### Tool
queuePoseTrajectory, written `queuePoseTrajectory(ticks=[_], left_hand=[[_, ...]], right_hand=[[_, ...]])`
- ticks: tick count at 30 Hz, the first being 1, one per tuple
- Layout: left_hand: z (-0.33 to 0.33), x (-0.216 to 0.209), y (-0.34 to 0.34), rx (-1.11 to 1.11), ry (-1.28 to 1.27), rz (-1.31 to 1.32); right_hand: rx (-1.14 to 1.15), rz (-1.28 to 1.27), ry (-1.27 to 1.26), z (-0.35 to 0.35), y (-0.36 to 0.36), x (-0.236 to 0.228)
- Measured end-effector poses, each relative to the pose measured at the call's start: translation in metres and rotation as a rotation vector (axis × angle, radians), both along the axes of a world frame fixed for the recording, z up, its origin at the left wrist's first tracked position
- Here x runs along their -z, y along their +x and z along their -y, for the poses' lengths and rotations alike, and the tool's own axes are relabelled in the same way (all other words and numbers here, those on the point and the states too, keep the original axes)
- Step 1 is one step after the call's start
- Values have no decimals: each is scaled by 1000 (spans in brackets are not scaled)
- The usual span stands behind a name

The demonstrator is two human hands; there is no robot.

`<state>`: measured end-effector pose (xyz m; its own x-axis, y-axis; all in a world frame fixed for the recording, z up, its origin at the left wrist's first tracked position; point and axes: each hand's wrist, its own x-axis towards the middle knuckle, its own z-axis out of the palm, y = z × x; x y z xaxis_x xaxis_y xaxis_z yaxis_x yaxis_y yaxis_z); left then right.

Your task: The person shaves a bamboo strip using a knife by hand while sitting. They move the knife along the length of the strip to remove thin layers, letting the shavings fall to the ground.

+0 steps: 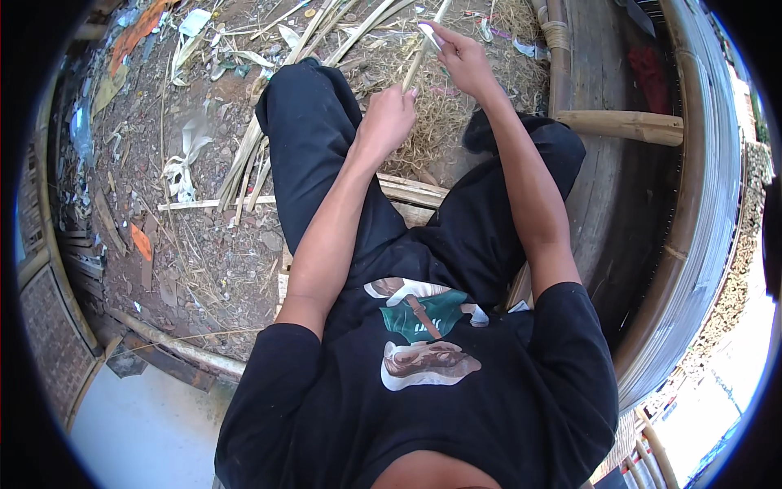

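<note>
While the left hand (388,121) clamps its fingers and thumb together on the near part of a pale strip (416,67), the rest of that strip runs out past the fingertips toward the far side, leaning slightly right. The right hand (466,63) is farther off, just right of the strip, its index finger reaching left toward it. Beside that fingertip shows a slim whitish piece (429,34) with a purple edge, possibly a blade; at this size I cannot tell whether the right fingers clamp it or touch the strip. Both hands are above the ground, near dry straw (440,134). More long strips (247,163) lie left of the left knee (297,85), and white plastic (189,159) lies farther left.
</note>
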<state>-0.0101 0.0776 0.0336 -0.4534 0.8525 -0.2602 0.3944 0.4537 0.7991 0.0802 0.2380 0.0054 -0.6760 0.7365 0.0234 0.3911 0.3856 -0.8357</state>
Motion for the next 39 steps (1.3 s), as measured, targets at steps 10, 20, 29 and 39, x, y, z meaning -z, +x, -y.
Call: queuePoseTrajectory(ticks=[10,20,29,39], left_hand=[[0,6,5,19,-12,-76],[0,8,6,10,-48,-79],[-1,22,-2,-19,31,-131],[1,8,5,-23,-5,-120]], right_hand=[[-52,8,293,-7,-5,0],[-160,131,221,6,4,-3],[-253,77,46,34,0,-6],[-108,65,274,12,-2,4]])
